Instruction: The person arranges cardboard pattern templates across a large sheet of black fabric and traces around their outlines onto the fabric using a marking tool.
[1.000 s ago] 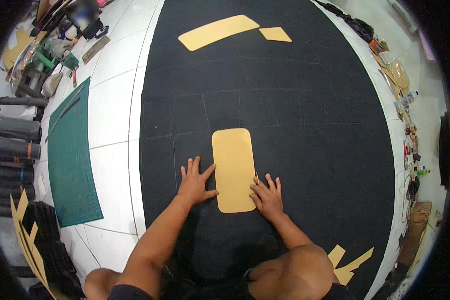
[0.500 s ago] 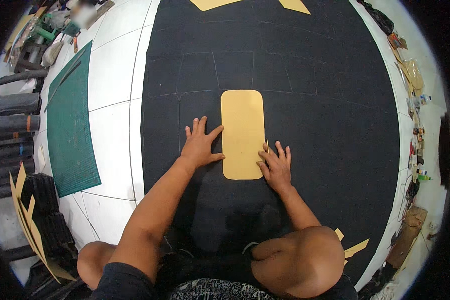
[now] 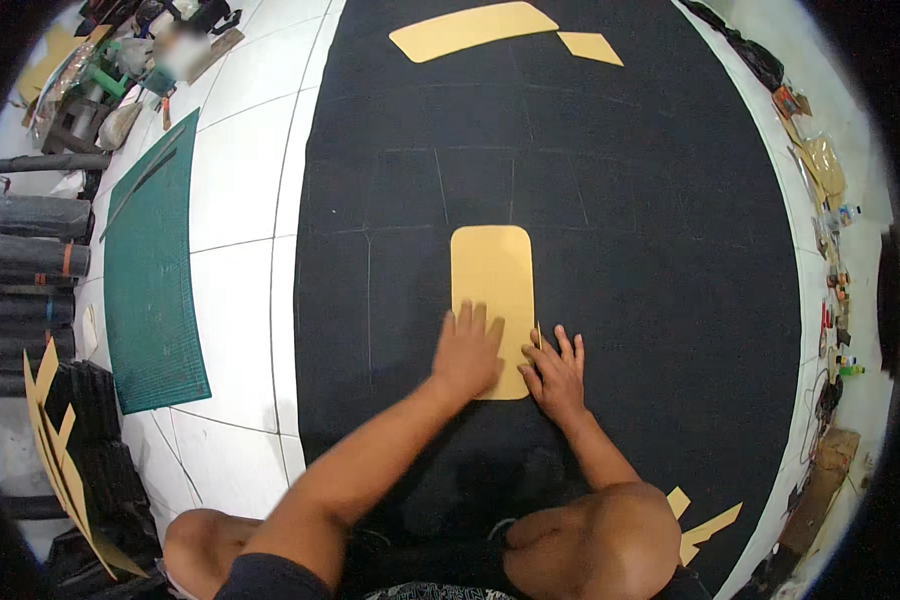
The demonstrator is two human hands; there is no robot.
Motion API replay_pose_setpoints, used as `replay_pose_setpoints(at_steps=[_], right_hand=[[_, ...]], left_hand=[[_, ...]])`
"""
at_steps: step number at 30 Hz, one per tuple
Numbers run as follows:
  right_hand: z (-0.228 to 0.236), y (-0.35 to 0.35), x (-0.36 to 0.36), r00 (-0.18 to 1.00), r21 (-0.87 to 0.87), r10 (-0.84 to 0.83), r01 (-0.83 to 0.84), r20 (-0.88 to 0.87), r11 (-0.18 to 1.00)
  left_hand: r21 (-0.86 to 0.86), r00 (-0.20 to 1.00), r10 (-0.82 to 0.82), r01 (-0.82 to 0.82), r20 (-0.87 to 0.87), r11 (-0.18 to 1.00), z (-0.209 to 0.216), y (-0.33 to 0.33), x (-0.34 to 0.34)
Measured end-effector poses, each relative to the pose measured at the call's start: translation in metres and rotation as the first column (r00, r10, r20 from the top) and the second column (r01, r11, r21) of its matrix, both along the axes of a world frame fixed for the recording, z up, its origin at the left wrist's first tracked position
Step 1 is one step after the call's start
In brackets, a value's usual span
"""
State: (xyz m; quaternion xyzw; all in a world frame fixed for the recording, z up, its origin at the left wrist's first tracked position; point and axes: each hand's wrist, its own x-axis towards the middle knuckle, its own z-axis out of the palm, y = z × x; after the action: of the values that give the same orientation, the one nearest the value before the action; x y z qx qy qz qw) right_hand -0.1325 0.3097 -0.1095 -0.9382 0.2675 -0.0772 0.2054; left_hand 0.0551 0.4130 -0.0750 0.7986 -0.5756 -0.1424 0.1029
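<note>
A tan, round-cornered rectangular card template [image 3: 493,262] lies flat on dark cloth [image 3: 690,330] marked with thin pale lines. My left hand [image 3: 467,355] rests on the template's lower left part with its fingers spread, covering some of it. At the lower right edge, my right hand [image 3: 556,375] holds a thin, pale, pencil-like stick [image 3: 539,338] upright against the template's side. The thumb and index finger of that hand are close to the template; its other fingers stretch away over the cloth.
Two tan card pieces [image 3: 475,30] lie at the cloth's far end, and several strips [image 3: 705,535] at the near right. On the white tiled floor [image 3: 240,330] to the left is a green cutting mat [image 3: 155,290]. Dark rolls [image 3: 25,255] line the left; small tools and bottles line the right.
My left hand has moved from beside the template's left edge onto its surface. My right hand stays at the right edge with the stick. The whole view has shifted, so everything sits lower.
</note>
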Motion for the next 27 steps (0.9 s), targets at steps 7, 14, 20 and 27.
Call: replay_pose_setpoints(at_steps=[7,14,20,27], right_hand=[[0.004,-0.003,0.005,0.998,0.04,-0.001,0.004,-0.063,0.999],[0.028,-0.011,0.027,0.979,0.202,-0.141,0.11,0.144,0.973],[0.065,-0.073,0.124,0.971,0.381,0.159,-0.218,0.181,0.899],[0.035,-0.082,0.195,0.972,0.522,0.179,-0.232,0.15,0.821]], left_hand=[[0.089,0.994,0.104,-0.101,-0.032,0.991,-0.001,-0.008,-0.019],[0.277,0.984,0.178,-0.165,-0.024,0.947,-0.008,-0.024,-0.015],[0.335,0.982,0.178,-0.149,-0.058,0.93,0.001,-0.031,-0.014],[0.317,0.985,0.169,-0.146,-0.045,0.937,0.0,-0.039,-0.017]])
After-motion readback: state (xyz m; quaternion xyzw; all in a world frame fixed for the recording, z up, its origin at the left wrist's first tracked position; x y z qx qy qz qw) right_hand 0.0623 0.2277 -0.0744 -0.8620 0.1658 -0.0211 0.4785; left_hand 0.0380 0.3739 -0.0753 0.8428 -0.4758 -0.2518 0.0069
